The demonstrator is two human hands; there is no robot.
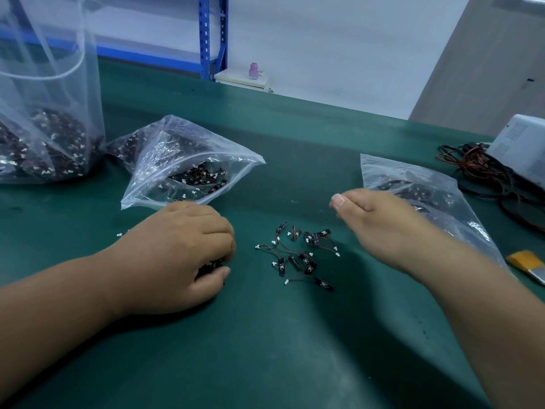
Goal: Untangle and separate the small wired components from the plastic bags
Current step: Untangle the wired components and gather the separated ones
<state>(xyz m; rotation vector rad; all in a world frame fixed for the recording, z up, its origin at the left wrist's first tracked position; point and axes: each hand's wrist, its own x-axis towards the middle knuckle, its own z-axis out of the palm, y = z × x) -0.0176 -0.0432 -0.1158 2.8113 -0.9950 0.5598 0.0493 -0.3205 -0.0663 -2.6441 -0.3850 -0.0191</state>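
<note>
Under the left hand [188, 249], a half-hidden clump of components [211, 265]

The one camera rides on the person's head, looking forward and down at the green table [280, 349], with the left hand [177, 246] and right hand [383, 225] close beneath. Its wide lens reaches the blue shelf [206, 36] beyond.
</note>
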